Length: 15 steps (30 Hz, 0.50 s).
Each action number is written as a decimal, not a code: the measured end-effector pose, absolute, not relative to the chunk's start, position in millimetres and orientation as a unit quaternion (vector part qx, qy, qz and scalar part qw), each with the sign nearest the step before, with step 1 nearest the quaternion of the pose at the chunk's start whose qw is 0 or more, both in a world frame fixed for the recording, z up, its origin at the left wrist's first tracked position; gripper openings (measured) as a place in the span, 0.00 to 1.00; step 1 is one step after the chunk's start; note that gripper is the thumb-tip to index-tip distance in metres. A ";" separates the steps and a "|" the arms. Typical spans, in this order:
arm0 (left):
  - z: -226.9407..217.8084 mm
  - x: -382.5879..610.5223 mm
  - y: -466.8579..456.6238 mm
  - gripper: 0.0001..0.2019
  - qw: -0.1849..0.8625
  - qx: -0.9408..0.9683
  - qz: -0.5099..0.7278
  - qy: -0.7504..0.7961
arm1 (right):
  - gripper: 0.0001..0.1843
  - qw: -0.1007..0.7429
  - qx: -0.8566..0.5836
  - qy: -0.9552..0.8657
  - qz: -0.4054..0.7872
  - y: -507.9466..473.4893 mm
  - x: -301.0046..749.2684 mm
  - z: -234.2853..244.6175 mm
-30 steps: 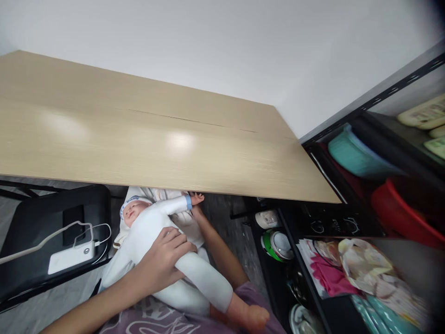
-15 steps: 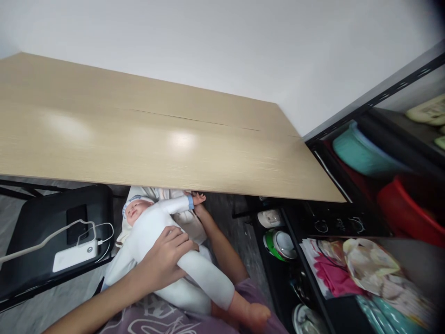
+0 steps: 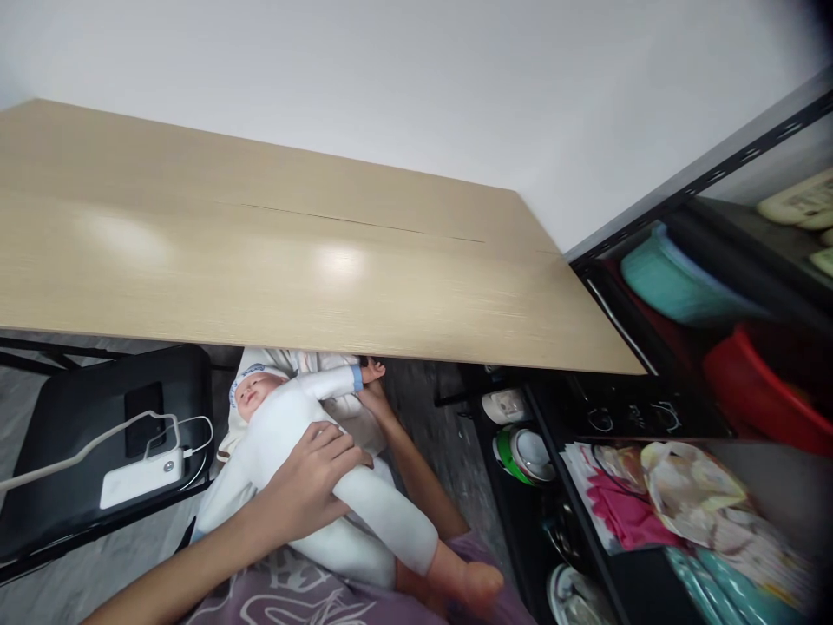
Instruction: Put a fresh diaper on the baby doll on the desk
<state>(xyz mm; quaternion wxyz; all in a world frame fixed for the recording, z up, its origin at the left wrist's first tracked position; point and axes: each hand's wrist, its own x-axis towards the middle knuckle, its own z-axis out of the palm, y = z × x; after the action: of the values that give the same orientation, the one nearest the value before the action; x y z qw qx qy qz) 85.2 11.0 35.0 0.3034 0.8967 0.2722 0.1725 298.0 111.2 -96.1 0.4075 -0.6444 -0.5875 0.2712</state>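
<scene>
A baby doll (image 3: 279,426) in a white suit with blue cuffs and a white cap lies face up across my lap. Its head points up-left and its bare feet down-right. My left hand (image 3: 318,476) is wrapped over the doll's lower belly and hip, thumb near the thigh. Close by the doll's outstretched hand is my right hand (image 3: 373,398), mostly hidden behind the doll's arm and a pale cloth (image 3: 364,418); its fingers do not show clearly. That cloth lies under the doll's head and along its side.
A wooden table (image 3: 312,286) spans the view just beyond the doll. To the left, a black chair (image 3: 58,408) carries a white power bank (image 3: 140,479) with cables. Black shelves (image 3: 586,521) on the right hold a teal basin (image 3: 677,278), a red basin (image 3: 761,382) and bags.
My right hand has shifted slightly down beside the doll's hand. My left hand and the doll stay in place.
</scene>
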 end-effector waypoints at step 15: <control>31.5 80.2 6.8 0.20 0.279 0.896 0.202 0.280 | 0.31 0.346 -0.608 -0.681 0.214 110.7 257.0 -105.1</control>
<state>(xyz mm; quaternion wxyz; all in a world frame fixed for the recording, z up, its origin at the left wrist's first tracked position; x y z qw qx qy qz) 80.2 6.8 31.5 0.2795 0.8960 0.2800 0.2016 257.0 110.7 -105.1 0.3459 -0.6085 -0.6814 0.2139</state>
